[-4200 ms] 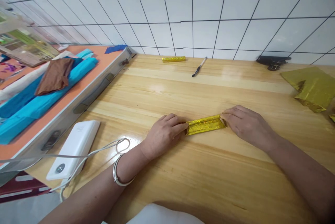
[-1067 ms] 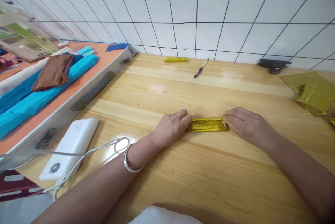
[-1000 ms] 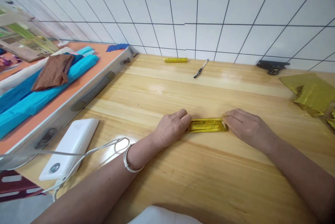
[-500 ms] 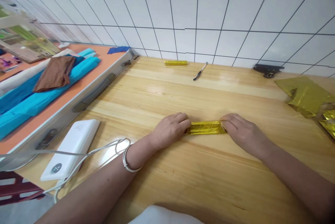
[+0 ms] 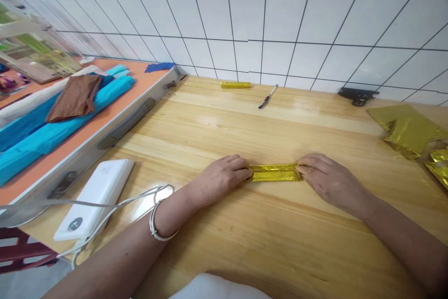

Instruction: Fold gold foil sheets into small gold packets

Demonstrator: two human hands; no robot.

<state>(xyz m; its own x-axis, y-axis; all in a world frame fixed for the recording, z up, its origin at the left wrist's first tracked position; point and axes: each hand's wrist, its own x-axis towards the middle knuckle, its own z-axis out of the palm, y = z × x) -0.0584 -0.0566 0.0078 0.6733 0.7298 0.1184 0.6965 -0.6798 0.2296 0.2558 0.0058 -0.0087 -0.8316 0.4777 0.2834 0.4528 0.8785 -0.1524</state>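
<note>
A folded strip of shiny gold foil (image 5: 274, 173) lies across the wooden table, a crease running along its length. Its left end is pinched by my left hand (image 5: 224, 178), which wears a silver bangle at the wrist. At the opposite end, the fingers of my right hand (image 5: 324, 180) are closed on the foil's edge. The fingertips cover both ends of the strip. Farther back, near the wall, lies a narrow gold bar-shaped piece (image 5: 235, 85), with a pen (image 5: 268, 96) to its right.
Gold foil sheets (image 5: 406, 126) lie at the right, near a black stapler-like tool (image 5: 359, 95) by the tiled wall. On the left are a white power bank (image 5: 96, 198) with cables (image 5: 115, 206), and an orange surface bearing blue rolls (image 5: 26, 161) and a brown folded piece (image 5: 74, 98).
The strip now lies flatter, its crease straighter. My left hand has shifted slightly left and down; my right hand stays at the right end with its fingers a little more extended.
</note>
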